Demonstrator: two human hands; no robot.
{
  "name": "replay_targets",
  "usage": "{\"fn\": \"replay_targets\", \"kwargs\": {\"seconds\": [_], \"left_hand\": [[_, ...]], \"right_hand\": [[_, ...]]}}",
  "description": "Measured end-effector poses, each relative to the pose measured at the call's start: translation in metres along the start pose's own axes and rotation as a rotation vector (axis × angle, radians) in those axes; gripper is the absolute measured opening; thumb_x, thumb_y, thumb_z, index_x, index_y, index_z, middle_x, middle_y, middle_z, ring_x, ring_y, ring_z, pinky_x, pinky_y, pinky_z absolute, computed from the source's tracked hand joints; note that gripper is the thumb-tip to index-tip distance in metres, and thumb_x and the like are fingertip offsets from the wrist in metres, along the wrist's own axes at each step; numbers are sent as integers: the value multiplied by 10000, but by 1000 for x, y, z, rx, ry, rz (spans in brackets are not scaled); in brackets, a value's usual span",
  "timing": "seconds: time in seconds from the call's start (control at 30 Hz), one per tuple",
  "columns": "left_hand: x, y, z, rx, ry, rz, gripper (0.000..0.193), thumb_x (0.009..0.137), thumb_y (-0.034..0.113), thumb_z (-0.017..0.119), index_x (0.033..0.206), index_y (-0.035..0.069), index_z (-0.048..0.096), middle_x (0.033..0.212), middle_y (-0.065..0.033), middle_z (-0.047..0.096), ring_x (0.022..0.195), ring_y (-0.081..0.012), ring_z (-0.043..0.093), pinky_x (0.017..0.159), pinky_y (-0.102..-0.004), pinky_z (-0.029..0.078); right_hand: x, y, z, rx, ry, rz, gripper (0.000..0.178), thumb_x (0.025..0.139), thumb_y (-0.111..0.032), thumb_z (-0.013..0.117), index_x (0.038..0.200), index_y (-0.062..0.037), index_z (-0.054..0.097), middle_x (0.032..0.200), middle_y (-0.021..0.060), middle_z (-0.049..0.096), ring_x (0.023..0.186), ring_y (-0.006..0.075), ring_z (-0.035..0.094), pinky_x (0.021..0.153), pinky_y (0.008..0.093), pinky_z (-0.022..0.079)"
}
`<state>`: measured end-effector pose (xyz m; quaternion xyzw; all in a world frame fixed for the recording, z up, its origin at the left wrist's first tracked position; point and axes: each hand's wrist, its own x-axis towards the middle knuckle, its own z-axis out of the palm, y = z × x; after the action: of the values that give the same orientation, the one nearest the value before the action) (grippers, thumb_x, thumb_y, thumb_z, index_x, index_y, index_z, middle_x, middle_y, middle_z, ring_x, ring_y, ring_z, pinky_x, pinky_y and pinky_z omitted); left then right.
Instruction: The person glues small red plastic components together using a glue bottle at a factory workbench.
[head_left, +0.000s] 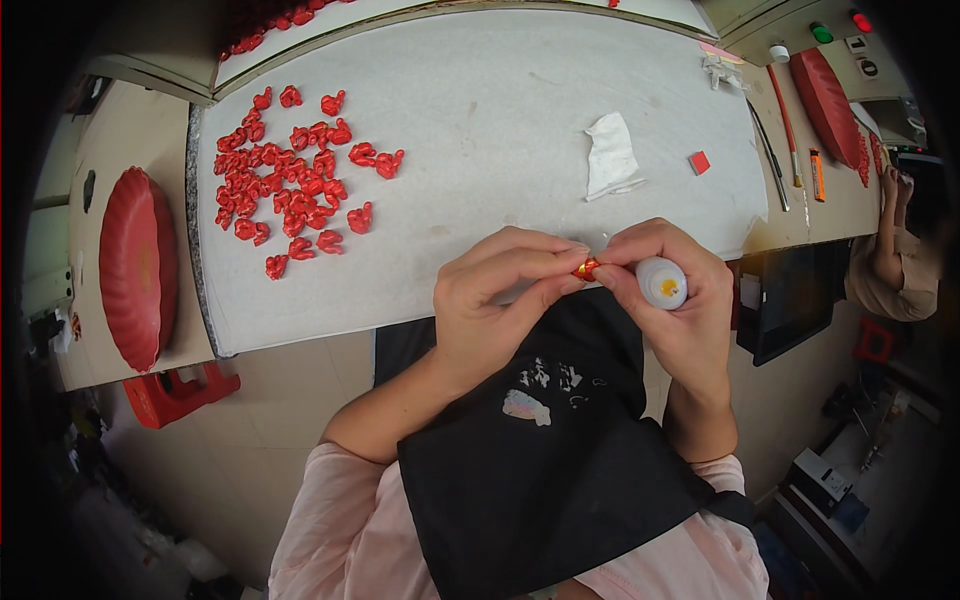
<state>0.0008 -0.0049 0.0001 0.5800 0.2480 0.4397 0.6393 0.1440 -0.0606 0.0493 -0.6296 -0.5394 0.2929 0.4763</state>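
My left hand (480, 305) is closed, its thumb and fingertips pinching a small glossy red figurine (586, 269) with gold on it. At the near edge of the white work surface, my right hand (700, 335) meets it, thumb and forefinger tips against the piece. A small white bottle (662, 284) is held in the same right hand, a yellow spot showing on its end facing up. Most of the figurine is hidden by fingertips. To the left, many similar shiny red figurines (300, 200) lie loosely grouped on the white sheet (470, 160).
A crumpled white cloth (611, 158) and a red square (699, 162) lie beyond my hands. On the right are a brush (787, 125), an orange tube (818, 175) and a red tray (828, 100). Another red tray (138, 270) sits left. A co-worker (895, 260) is at far right.
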Motion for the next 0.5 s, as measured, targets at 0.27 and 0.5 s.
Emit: {"fn": "replay_targets", "kwargs": {"seconds": [0.27,0.5], "left_hand": [[-3,-4,3,-69,53,-72,179,686,-80,610,851,-11,630,841,-104,601,766,-149,588,657,-232,471],[-2,-3,1,-32,47,-12,183,695,-98,584,856,-22,623,850,-111,594,761,-157,591,671,-231,476]], "right_hand": [[4,-1,0,-124,-42,-67,87,651,30,616,707,-4,559,671,68,566,591,161,552,526,232,411],[3,3,5,-81,-3,-80,96,651,27,618,709,-7,550,666,72,558,585,168,547,524,240,410]]}}
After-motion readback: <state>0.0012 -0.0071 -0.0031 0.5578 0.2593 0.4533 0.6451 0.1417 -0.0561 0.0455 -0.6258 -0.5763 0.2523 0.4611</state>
